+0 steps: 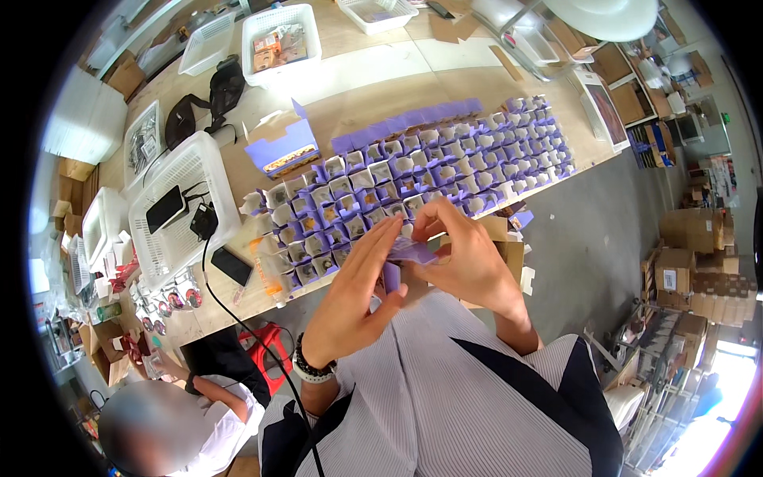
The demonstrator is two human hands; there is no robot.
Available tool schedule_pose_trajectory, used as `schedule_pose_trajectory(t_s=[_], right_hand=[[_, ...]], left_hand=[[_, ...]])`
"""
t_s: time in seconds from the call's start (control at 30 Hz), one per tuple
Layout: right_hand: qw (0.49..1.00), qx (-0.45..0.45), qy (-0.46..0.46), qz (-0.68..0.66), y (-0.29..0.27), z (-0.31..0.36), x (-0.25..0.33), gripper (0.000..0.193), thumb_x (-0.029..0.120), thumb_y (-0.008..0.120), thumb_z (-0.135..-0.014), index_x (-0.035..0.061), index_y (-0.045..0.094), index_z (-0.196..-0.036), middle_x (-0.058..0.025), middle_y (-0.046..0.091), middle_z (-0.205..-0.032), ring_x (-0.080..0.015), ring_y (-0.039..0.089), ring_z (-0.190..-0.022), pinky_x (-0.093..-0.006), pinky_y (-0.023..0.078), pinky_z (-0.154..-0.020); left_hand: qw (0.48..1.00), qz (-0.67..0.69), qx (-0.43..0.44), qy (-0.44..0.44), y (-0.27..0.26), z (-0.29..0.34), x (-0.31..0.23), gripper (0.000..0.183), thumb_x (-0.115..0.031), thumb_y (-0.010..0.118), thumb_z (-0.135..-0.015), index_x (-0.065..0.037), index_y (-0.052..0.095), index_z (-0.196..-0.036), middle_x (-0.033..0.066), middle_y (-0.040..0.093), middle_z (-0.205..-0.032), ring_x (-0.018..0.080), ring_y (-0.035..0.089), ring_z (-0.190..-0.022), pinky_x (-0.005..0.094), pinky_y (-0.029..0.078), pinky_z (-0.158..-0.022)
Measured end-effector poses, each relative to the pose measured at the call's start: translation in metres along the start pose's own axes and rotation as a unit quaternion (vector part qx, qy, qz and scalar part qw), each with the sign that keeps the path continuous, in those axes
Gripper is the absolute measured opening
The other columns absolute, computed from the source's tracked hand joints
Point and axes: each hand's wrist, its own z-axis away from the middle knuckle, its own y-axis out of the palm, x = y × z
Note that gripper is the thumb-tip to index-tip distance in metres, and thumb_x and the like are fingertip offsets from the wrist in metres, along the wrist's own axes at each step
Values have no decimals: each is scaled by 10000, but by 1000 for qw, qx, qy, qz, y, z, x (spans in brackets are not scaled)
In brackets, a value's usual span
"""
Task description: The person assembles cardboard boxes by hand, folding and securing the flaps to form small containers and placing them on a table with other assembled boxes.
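Both my hands hold one small flat purple carton (409, 254) close to my chest, just in front of the table's near edge. My left hand (358, 294), with a beaded bracelet at the wrist, presses its flat fingers along the carton's left side. My right hand (465, 254) pinches the carton's right end from above. Beyond my fingers, many open purple-and-white cartons (413, 171) stand in tight rows on the wooden table (445, 83). Some hold small items.
A white basket (179, 207) with a phone and cable sits at the left. A purple display box (280, 147) stands behind the rows. More white baskets (278, 36) lie further back. Another person (175, 421) sits at lower left. Cardboard boxes (691, 270) are stacked at the right.
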Motion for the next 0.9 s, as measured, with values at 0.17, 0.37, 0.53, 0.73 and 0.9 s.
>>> schedule_pose_trajectory(t_s=[0.17, 0.37, 0.53, 0.73, 0.9], right_hand=[[995, -51, -24, -81, -1, 3, 0, 277, -63, 628, -914, 7, 579, -1177, -132, 710, -1089, -233, 747, -971, -336, 636, -733], [979, -152, -131, -28, 35, 10, 4, 196, -63, 583, -976, -14, 605, -1165, -143, 714, -1047, -188, 711, -832, -307, 590, -645], [977, -102, -185, -20, 34, 12, 0, 310, -1, 661, -948, -8, 607, -1253, -167, 673, -1170, -258, 695, -862, -353, 593, -734], [974, -45, -220, -42, 19, 8, 3, 521, 31, 802, -824, 43, 648, -1322, -164, 623, -1272, -273, 687, -931, -351, 606, -751], [968, -30, -245, -39, 17, 9, -7, 628, 50, 926, -679, 100, 717, -1270, -130, 573, -1373, -232, 674, -951, -316, 603, -714]], left_hand=[[990, 107, -92, 7, 6, 6, 22, 528, -44, 513, -1001, 23, 396, -1511, 211, 502, -1526, 353, 477, -1429, 418, 408, -1133], [952, 50, -303, 0, 32, 1, 22, 397, -148, 338, -1076, 62, 477, -1383, 207, 605, -1374, 279, 591, -1251, 395, 437, -1081], [939, -15, -345, -12, 28, -6, 13, 355, -118, 369, -1070, 35, 584, -1308, 142, 715, -1176, 229, 690, -1019, 330, 509, -896], [956, 72, -281, -51, 17, -5, 10, 355, -126, 369, -1093, 24, 600, -1317, 139, 708, -1189, 196, 688, -993, 320, 521, -885], [962, 147, -222, -58, 13, -6, 12, 368, -137, 351, -1109, 22, 591, -1337, 129, 703, -1216, 189, 680, -1031, 321, 520, -926]])
